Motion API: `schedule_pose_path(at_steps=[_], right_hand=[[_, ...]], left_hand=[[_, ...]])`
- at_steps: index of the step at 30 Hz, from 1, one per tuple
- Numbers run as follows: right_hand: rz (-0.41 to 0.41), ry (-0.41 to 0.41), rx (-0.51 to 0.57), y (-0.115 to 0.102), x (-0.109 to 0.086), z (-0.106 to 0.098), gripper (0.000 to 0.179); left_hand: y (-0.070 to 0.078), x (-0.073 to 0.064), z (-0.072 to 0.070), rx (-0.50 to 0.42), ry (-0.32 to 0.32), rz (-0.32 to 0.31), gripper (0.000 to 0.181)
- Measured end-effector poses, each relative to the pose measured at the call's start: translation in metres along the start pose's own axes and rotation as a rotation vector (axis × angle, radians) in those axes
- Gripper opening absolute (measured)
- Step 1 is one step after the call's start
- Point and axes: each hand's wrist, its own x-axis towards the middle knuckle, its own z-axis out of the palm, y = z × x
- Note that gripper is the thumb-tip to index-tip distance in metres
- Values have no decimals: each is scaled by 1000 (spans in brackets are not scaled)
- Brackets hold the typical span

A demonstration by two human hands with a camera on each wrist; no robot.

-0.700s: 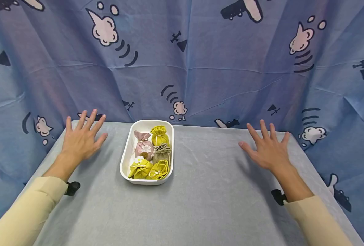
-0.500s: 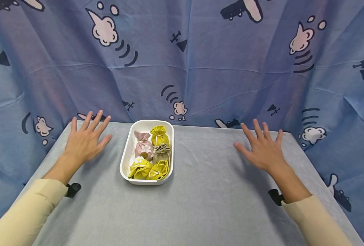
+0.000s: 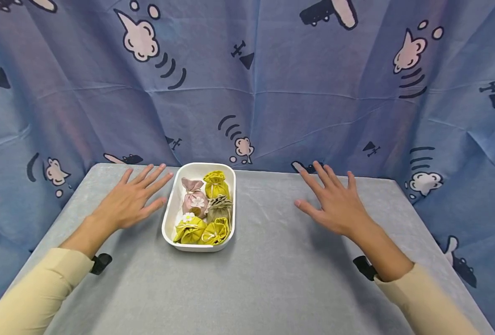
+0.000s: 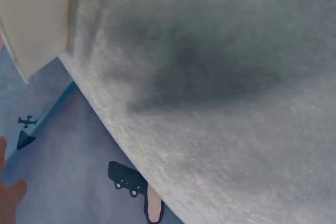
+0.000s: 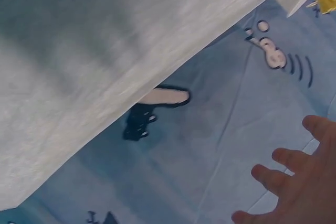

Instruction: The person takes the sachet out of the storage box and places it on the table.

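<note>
A white tray (image 3: 203, 248) stands at the back of the table, left of centre, with several small drawstring pouches in it. A pink pouch (image 3: 192, 202) with a white flower lies at its left, a green-brown pouch (image 3: 219, 210) at its right, and yellow-green pouches (image 3: 217, 185) lie at the back and front. My left hand (image 3: 126, 202) is over the table just left of the tray, palm down, fingers spread. To the right of the tray, my right hand (image 3: 335, 204) is held with fingers spread, holding nothing. In the right wrist view my right hand (image 5: 299, 182) shows at the lower right.
A grey cloth covers the table (image 3: 247, 288). Behind it and at both sides hangs a blue curtain (image 3: 247, 70) with cartoon prints. A dark wrist device (image 3: 101, 264) is worn on the left wrist, another dark device (image 3: 364, 267) on the right.
Both hands have moved inward: the left hand to the right, up beside the tray, and the right hand to the left. The tray and pouches stay where they were.
</note>
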Motion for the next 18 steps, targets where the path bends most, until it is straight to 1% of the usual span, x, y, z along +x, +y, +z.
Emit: schedule_pose_path(at_steps=[2,6,9,11,15,18], right_hand=[[-22,-18,11,-7,3,-1,81],[-72,-33,42,-17,6,-3,82],[-123,-35,108,-23,8,-4,82],[-154,-47,176,-27,8,-4,82],[-192,-82,309,-36,9,-6,83],[-219,-88,355,-43,9,-7,83]], left_hand=[[0,-1,2,-17,-24,22,65],[1,-3,6,-43,-70,42,65],[2,-4,9,-57,-103,53,66],[3,-4,11,-59,-123,65,67],[4,-5,14,-64,-128,97,66],[5,-5,16,-69,-125,118,65]])
